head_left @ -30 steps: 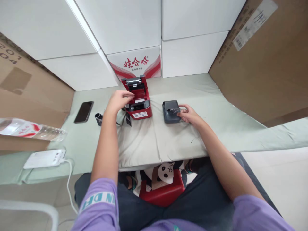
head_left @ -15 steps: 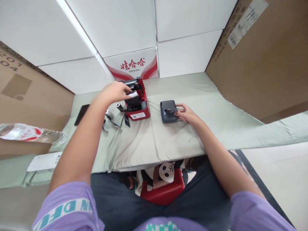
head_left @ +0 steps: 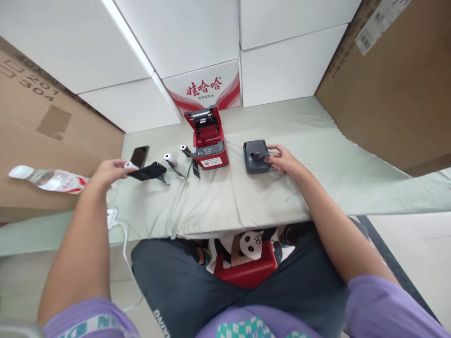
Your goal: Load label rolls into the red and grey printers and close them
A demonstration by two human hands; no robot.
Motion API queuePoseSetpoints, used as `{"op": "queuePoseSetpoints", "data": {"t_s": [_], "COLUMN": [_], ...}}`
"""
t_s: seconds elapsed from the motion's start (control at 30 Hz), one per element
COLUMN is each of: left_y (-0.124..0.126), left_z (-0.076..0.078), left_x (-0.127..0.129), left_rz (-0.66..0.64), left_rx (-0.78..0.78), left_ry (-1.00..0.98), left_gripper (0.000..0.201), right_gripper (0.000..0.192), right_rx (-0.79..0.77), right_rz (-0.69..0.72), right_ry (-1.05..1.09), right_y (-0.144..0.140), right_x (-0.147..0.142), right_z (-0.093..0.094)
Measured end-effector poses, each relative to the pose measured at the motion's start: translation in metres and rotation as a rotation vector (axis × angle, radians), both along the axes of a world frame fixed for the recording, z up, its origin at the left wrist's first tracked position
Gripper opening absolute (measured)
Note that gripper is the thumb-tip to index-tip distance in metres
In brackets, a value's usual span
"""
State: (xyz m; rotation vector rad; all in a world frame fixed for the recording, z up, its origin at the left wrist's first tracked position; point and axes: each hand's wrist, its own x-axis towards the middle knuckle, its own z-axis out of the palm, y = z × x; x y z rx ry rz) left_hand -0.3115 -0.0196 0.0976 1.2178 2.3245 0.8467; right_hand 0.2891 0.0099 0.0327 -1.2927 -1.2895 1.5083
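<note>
My left hand (head_left: 110, 172) is at the left of the table, its fingers closed on a paper roll (head_left: 131, 165) with a white end and a loose black strip. Two similar paper rolls, a nearer one (head_left: 168, 158) and a farther one (head_left: 184, 149), stand with tails unrolled on the cloth. A red label printer (head_left: 213, 159) stands with its lid raised, and its inner bay shows no roll. On the right, my right hand (head_left: 281, 158) rests against a small dark device (head_left: 256, 162). Its fingertips pinch a crumpled dark scrap (head_left: 259, 155) over the device.
A black phone (head_left: 140, 154) lies at the left back. A water bottle (head_left: 52, 179) and a white power strip (head_left: 112, 218) are at the left edge. Large brown cartons (head_left: 398, 84) and white boxes (head_left: 292, 65) wall in the cloth-covered table (head_left: 211, 206).
My left hand has moved from the open red printer out to the left, and the roll has left the printer's bay with it. My right hand stays by the dark device. The view has shifted slightly.
</note>
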Motion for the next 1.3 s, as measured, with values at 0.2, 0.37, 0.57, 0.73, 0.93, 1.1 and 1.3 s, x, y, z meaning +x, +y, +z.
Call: {"op": "queuePoseSetpoints", "data": {"t_s": [0.2,0.37,0.57,0.73,0.93,1.1,1.3], "left_y": [-0.009,-0.014,-0.019,-0.009,0.049,0.072,0.046], "left_z": [-0.023,-0.014,-0.013,0.002,-0.007,-0.020,-0.015], "left_x": [-0.002,-0.011,-0.001,0.049,0.139,0.152,0.142], "left_rz": [-0.109,-0.156,-0.213,-0.235,-0.547,-0.630,-0.512], "left_rx": [-0.139,-0.026,-0.173,0.061,0.035,0.139,0.450], "left_ry": [0.111,0.174,0.249,0.449,0.456,0.304,-0.014], "left_gripper": [0.020,0.041,0.043,0.031,0.048,0.032,0.039], "right_gripper": [0.049,0.048,0.047,0.045,0.047,0.047,0.045], "right_rx": [-0.010,-0.006,0.001,-0.008,-0.004,-0.018,-0.017], "right_rz": [-0.006,-0.005,-0.005,-0.007,0.001,-0.018,-0.018], "right_ry": [-0.005,0.004,0.006,0.001,0.005,-0.010,0.005], "right_y": [0.000,0.000,0.000,0.000,0.003,0.002,0.001], "right_x": [0.000,0.000,0.000,0.000,0.001,0.000,-0.001], "right_z": [0.001,0.000,-0.001,-0.001,-0.005,-0.004,-0.004]}}
